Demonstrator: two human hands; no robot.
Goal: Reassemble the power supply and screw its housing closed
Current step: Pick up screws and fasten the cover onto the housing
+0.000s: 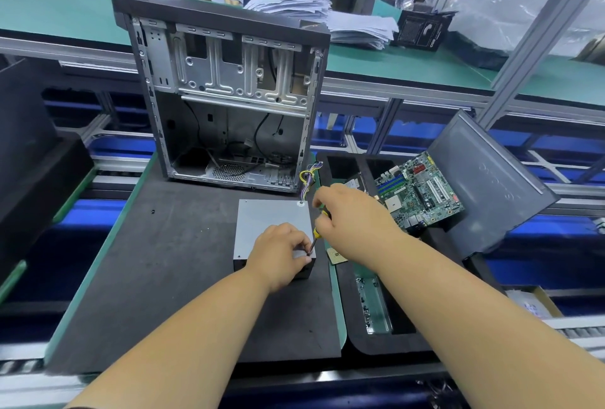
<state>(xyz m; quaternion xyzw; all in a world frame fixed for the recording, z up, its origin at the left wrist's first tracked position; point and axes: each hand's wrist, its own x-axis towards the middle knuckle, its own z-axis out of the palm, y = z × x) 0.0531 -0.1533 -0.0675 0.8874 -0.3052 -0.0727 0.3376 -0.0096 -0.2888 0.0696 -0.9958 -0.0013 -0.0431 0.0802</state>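
Note:
The grey metal power supply (265, 217) lies flat on the dark foam mat (170, 264), its yellow and purple cable bundle (308, 176) trailing off its far right corner. My right hand (352, 219) grips a yellow-handled screwdriver (315, 236), whose black tip points down at the housing's near right corner. My left hand (280, 253) rests on that corner, fingers curled and pinching at the screwdriver tip. A screw there is too small to make out.
An open, empty computer case (229, 94) stands upright behind the power supply. To the right a black foam tray (353, 310) holds loose screws (365, 300), a small chip (336, 256) and a green motherboard (422, 191). A grey side panel (491, 183) leans further right.

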